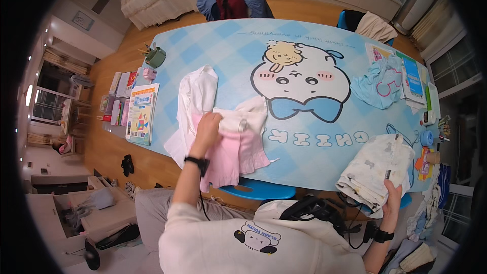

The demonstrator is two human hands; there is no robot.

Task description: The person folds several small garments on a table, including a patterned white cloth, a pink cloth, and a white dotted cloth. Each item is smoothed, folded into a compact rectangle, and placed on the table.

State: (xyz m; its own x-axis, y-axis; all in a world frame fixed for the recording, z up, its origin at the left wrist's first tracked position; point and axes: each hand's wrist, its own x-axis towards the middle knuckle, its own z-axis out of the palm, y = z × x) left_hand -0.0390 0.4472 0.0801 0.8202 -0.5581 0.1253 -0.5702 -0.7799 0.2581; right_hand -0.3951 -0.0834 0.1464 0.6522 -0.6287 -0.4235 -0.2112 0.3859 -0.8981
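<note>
My left hand point(207, 131) grips the upper left of a pink-and-white garment point(224, 156) with a ruffled pink hem. The garment is spread on the table, its lower part reaching over the near edge. Beside and partly under it lies a white garment point(198, 87) with a long sleeve stretched away from me. At the right, my right hand point(392, 198) holds the near edge of a folded white garment with grey patches point(376, 167), thumb on top. The fingers beneath that cloth are hidden.
The table bears a blue checked cartoon cover point(236, 57). A light-blue garment point(380, 82) lies by books at the right. Booklets point(141, 114) and a green pen holder point(155, 57) stand at the left edge. A blue chair point(258, 191) is tucked at the near edge.
</note>
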